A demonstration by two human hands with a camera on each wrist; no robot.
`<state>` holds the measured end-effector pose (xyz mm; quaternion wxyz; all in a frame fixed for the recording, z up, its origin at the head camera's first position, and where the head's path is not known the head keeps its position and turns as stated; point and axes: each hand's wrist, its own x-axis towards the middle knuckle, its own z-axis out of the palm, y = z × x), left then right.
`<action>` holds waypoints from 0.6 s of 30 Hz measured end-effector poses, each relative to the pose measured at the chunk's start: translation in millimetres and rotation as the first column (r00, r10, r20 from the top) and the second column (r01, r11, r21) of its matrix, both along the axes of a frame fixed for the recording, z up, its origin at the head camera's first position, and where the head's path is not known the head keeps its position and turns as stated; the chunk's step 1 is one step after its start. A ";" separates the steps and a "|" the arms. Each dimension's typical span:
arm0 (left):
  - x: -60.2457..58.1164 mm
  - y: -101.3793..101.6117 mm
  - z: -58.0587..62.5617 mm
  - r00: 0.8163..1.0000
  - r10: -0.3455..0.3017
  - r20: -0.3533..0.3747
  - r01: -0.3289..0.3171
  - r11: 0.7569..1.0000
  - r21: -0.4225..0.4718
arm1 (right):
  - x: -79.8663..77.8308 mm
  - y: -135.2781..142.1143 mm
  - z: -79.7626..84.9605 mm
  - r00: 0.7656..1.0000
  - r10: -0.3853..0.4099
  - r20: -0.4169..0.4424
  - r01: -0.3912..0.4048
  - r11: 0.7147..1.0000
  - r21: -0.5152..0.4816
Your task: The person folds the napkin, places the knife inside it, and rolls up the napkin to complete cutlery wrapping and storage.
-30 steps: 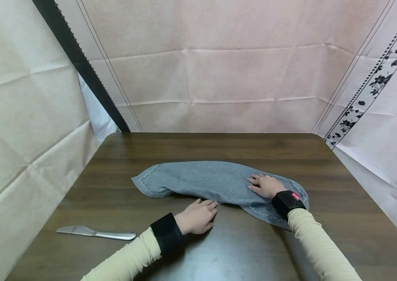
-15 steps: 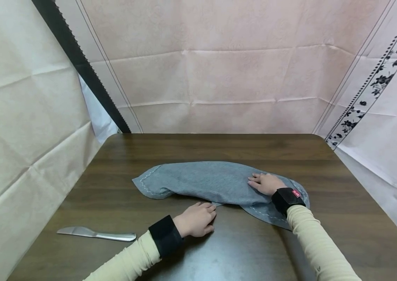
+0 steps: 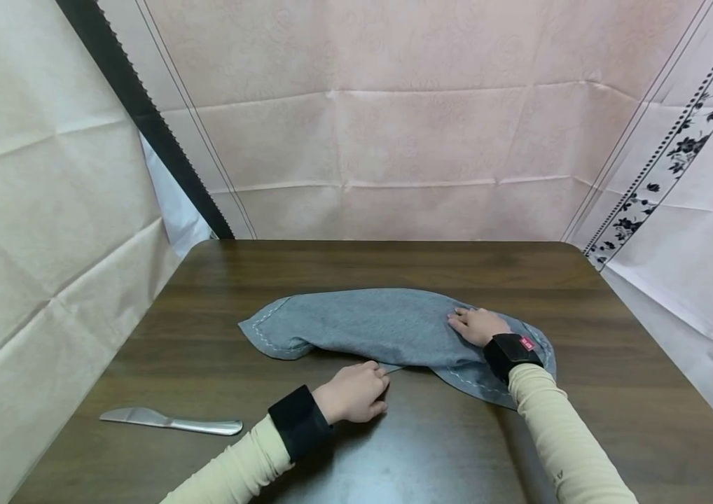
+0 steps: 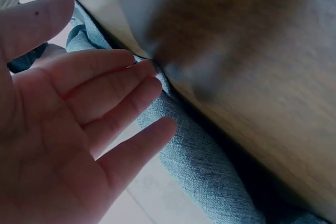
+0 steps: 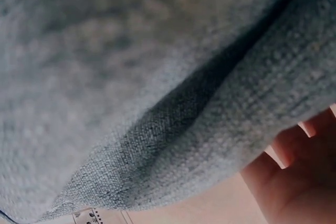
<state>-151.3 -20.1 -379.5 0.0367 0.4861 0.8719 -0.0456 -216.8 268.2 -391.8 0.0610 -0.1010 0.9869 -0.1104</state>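
A blue-grey cloth (image 3: 356,318) with pale stitching along its edges lies folded in a long curved shape across the table. My left hand (image 3: 354,392) is at its near edge, where a small corner of cloth shows beside the fingertips. In the left wrist view the fingers (image 4: 113,90) are extended, their tips at the cloth's edge, and the thumb stands apart. My right hand (image 3: 479,327) rests on the right part of the cloth, fingers spread. In the right wrist view, cloth fills most of the picture and partly hides that hand's fingers (image 5: 286,150).
A silver table knife (image 3: 170,421) lies on the brown wooden table (image 3: 457,448), left of my left forearm, its blade pointing left. Light patterned sheets (image 3: 426,140) hang behind the table and at both sides.
My right hand has shifted very slightly away from me on the cloth. The left hand's knuckles have risen a little, and slightly more of the cloth corner shows beside its fingertips.
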 end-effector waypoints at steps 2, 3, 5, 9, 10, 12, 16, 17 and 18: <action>0.0 -1.1 -0.3 1.000 -0.002 0.002 0.002 1.000 0.012 | -0.5 0.4 0.0 1.000 -0.001 0.001 0.001 1.000 0.002; 0.2 -1.8 -0.1 1.000 -0.001 0.005 0.001 1.000 0.017 | -0.7 0.7 0.1 1.000 -0.001 0.000 0.001 1.000 0.004; 1.1 -2.4 -0.7 1.000 0.006 0.008 -0.006 1.000 0.019 | -1.0 2.3 -0.2 1.000 0.005 -0.003 -0.005 1.000 0.007; 5.4 -2.5 3.0 0.999 0.031 0.021 -0.032 0.999 0.006 | -2.4 5.2 0.0 1.000 0.015 -0.007 -0.015 1.000 0.017; 5.1 -2.6 1.8 0.999 0.031 0.019 -0.031 0.999 0.009 | -2.9 5.5 0.1 1.000 0.017 -0.006 -0.016 1.000 0.021; 3.8 -2.9 0.5 1.000 0.024 0.015 -0.025 1.000 0.015 | -4.2 5.3 0.6 1.000 0.014 -0.002 -0.014 0.999 0.030; -2.1 -1.3 -1.5 1.000 0.019 -0.014 -0.019 1.000 0.024 | -6.7 3.2 0.7 1.000 0.012 -0.004 -0.012 0.999 0.039; -3.8 -0.5 -1.8 1.000 0.021 -0.018 -0.021 1.000 0.021 | -7.2 2.6 0.5 1.000 0.009 -0.003 -0.009 0.999 0.038; -5.5 0.5 -2.3 0.999 0.028 -0.018 -0.027 1.000 0.016 | -7.5 1.8 0.5 1.000 0.006 -0.001 -0.006 0.999 0.038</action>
